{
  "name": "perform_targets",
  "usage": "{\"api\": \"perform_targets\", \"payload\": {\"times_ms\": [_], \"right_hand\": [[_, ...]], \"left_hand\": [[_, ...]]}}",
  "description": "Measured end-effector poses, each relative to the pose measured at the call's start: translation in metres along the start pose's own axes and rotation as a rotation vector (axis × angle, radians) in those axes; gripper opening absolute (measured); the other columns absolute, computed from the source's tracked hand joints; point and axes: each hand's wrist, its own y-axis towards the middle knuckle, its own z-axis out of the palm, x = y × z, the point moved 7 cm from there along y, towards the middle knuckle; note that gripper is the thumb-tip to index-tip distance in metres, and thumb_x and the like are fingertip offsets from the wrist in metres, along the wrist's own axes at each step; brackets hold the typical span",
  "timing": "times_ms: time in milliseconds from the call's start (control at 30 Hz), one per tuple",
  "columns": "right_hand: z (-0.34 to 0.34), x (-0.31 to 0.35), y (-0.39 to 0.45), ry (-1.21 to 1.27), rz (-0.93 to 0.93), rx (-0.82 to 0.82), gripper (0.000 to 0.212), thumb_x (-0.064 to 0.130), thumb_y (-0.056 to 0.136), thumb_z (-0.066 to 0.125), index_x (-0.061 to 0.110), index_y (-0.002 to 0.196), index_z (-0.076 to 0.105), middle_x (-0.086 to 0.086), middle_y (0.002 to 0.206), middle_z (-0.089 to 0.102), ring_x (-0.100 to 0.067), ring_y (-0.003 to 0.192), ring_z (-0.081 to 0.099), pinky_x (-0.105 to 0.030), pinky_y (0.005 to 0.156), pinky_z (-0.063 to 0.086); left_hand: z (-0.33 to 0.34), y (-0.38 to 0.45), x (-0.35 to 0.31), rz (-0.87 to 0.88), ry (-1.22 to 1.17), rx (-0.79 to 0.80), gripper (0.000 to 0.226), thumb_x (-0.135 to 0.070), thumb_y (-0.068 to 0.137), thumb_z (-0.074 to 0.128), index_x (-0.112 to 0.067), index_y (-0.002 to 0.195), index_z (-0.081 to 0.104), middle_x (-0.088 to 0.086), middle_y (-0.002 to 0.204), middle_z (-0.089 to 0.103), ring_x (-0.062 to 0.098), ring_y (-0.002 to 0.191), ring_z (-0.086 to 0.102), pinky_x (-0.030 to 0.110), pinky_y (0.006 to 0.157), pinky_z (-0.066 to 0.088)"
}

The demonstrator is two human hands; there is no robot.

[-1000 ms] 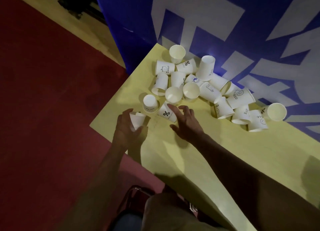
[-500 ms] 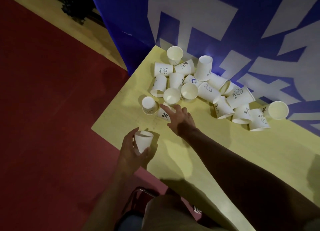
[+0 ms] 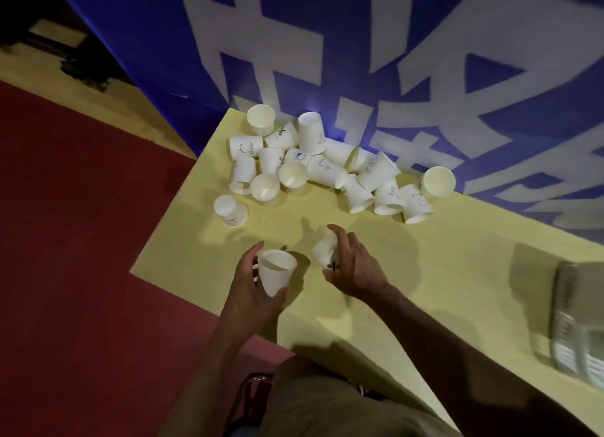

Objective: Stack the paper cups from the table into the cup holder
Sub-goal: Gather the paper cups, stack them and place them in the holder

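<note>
We see a left hand [image 3: 251,289] gripping an upright paper cup [image 3: 276,274] over the near corner of a yellow table [image 3: 408,289]. Just beside it, the right hand [image 3: 354,266] grips a tilted second cup [image 3: 325,251]. A pile of cups [image 3: 327,168] lies farther back, against a blue wall [image 3: 327,44].

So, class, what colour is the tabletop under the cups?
Pale yellow tabletop, head view.
</note>
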Motion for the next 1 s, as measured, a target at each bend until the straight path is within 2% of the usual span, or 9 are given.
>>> {"api": "perform_targets", "payload": {"times_ms": [133, 233, 300, 433, 600, 700, 800, 900, 1000], "right_hand": [[-0.057, -0.057, -0.08, 0.131, 0.064, -0.145, 0.091, 0.04, 0.08, 0.077, 0.014, 0.155, 0.032, -0.006, 0.134, 0.049, -0.022, 0.107, 0.057, -0.039, 0.086, 0.056], [-0.106, -0.099, -0.149, 0.161, 0.122, -0.295, 0.086, 0.034, 0.08, 0.085, 0.009, 0.15, 0.041, -0.005, 0.133, 0.051, -0.017, 0.105, 0.057, -0.027, 0.087, 0.052], [-0.137, -0.127, -0.202, 0.184, 0.158, -0.389, 0.083, 0.032, 0.079, 0.087, 0.012, 0.148, 0.044, -0.002, 0.134, 0.052, -0.015, 0.111, 0.057, -0.018, 0.09, 0.048], [-0.188, -0.196, -0.31, 0.312, 0.173, -0.545, 0.08, 0.035, 0.08, 0.088, 0.024, 0.146, 0.043, 0.009, 0.137, 0.053, -0.012, 0.116, 0.061, -0.03, 0.089, 0.058], [-0.232, -0.303, -0.427, 0.359, 0.242, -0.641, 0.079, 0.03, 0.077, 0.092, 0.021, 0.141, 0.046, 0.014, 0.128, 0.057, -0.002, 0.112, 0.06, -0.024, 0.09, 0.053], [-0.252, -0.364, -0.482, 0.351, 0.284, -0.645, 0.078, 0.033, 0.078, 0.09, 0.02, 0.141, 0.046, 0.013, 0.126, 0.056, -0.003, 0.112, 0.059, -0.028, 0.087, 0.055], [-0.27, -0.405, -0.523, 0.332, 0.284, -0.66, 0.078, 0.037, 0.082, 0.087, 0.02, 0.143, 0.044, 0.009, 0.129, 0.055, -0.011, 0.112, 0.061, -0.033, 0.083, 0.059], [-0.284, -0.436, -0.54, 0.308, 0.257, -0.654, 0.076, 0.034, 0.083, 0.086, 0.018, 0.144, 0.043, 0.007, 0.131, 0.054, -0.013, 0.11, 0.061, -0.035, 0.08, 0.06], [-0.288, -0.463, -0.549, 0.308, 0.283, -0.653, 0.077, 0.028, 0.082, 0.085, 0.015, 0.145, 0.042, 0.009, 0.132, 0.051, -0.01, 0.11, 0.057, -0.019, 0.087, 0.054]], "left_hand": [[0.07, -0.005, -0.042, 0.061, 0.037, 0.147, 0.098, -0.045, 0.069, 0.086, -0.035, 0.152, 0.035, -0.018, 0.141, 0.043, -0.002, 0.126, 0.048, 0.018, 0.098, 0.048], [0.138, -0.018, -0.083, 0.142, 0.122, 0.287, 0.094, -0.031, 0.076, 0.086, -0.041, 0.151, 0.032, -0.019, 0.138, 0.038, -0.001, 0.124, 0.045, 0.019, 0.101, 0.043], [0.189, -0.035, -0.113, 0.226, 0.16, 0.367, 0.089, -0.031, 0.078, 0.086, -0.042, 0.15, 0.033, -0.019, 0.135, 0.04, -0.001, 0.123, 0.046, 0.018, 0.1, 0.043], [0.3, -0.086, -0.171, 0.343, 0.173, 0.464, 0.078, -0.039, 0.08, 0.082, -0.044, 0.142, 0.036, -0.027, 0.134, 0.04, -0.004, 0.124, 0.044, 0.02, 0.098, 0.045], [0.436, -0.171, -0.222, 0.354, 0.141, 0.482, 0.072, -0.039, 0.079, 0.083, -0.047, 0.135, 0.04, -0.027, 0.133, 0.047, -0.001, 0.121, 0.05, 0.014, 0.092, 0.045], [0.506, -0.214, -0.242, 0.379, 0.163, 0.464, 0.07, -0.038, 0.078, 0.085, -0.043, 0.133, 0.042, -0.026, 0.131, 0.05, -0.001, 0.119, 0.051, 0.013, 0.091, 0.045], [0.558, -0.243, -0.258, 0.364, 0.208, 0.441, 0.074, -0.043, 0.076, 0.087, -0.044, 0.133, 0.04, -0.026, 0.131, 0.05, -0.002, 0.118, 0.05, 0.018, 0.092, 0.046], [0.601, -0.251, -0.271, 0.44, 0.28, 0.43, 0.078, -0.038, 0.08, 0.084, -0.039, 0.142, 0.037, -0.019, 0.141, 0.048, 0.005, 0.126, 0.049, 0.027, 0.101, 0.047], [0.631, -0.25, -0.274, 0.482, 0.325, 0.393, 0.077, -0.032, 0.083, 0.082, -0.029, 0.146, 0.038, -0.016, 0.143, 0.045, 0.007, 0.132, 0.046, 0.024, 0.105, 0.042]]}}
